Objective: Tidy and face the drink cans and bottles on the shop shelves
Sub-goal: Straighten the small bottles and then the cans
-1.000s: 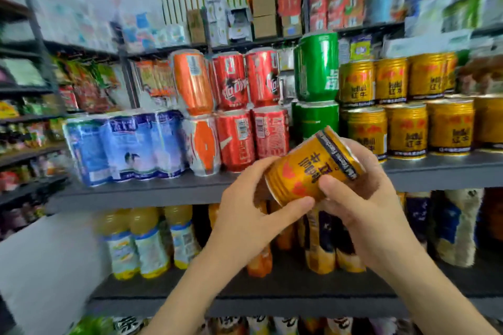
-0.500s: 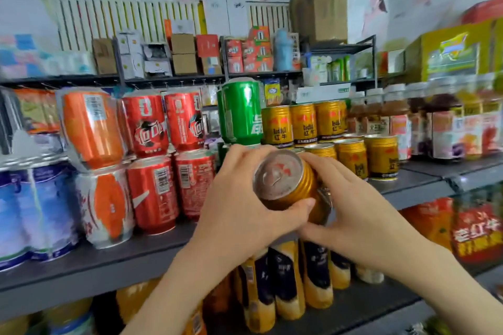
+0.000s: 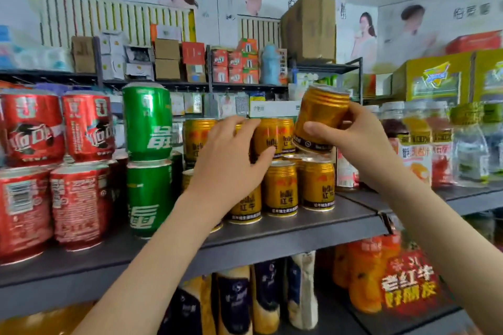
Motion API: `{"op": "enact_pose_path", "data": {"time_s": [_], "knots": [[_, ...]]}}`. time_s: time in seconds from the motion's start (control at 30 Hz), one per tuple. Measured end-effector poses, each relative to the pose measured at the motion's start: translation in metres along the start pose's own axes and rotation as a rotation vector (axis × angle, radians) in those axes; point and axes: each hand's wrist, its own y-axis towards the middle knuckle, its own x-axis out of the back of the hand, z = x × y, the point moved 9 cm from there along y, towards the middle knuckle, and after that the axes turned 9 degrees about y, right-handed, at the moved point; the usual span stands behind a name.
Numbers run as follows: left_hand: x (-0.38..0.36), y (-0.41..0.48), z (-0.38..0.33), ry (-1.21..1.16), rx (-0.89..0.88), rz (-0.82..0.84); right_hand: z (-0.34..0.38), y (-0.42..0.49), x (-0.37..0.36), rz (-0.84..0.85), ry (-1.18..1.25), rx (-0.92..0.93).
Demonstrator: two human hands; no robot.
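My right hand (image 3: 356, 141) grips a gold can (image 3: 319, 117), tilted a little, just above the right end of the upper row of stacked gold cans (image 3: 281, 187). My left hand (image 3: 231, 163) reaches into that stack with fingers spread, its fingertips on an upper-row gold can (image 3: 268, 136). The stack stands two high on the grey shelf (image 3: 299, 228). Left of it are stacked green cans (image 3: 147, 122) and red cans (image 3: 87, 125).
Juice bottles (image 3: 416, 144) stand on the shelf to the right. Tall bottles (image 3: 236, 304) and orange bottles (image 3: 364, 277) fill the shelf below. Small boxes (image 3: 193, 61) and a cardboard carton (image 3: 309, 30) sit on the top shelf.
My right hand has lifted the gold can up and right, from in front of the shelf to above the stack. My left hand has let go of it and moved onto the stacked cans.
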Motion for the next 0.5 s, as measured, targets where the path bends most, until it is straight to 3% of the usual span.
{"op": "enact_pose_path", "data": {"time_s": [0.17,0.5], "knots": [[-0.032,0.022,-0.014,0.270,0.073,0.009,-0.055,0.051,0.005,0.088,-0.036,-0.042],[-0.065,0.059,-0.011,0.394,0.099,0.106,-0.106,0.094,-0.016,0.206,-0.038,-0.155]]}}
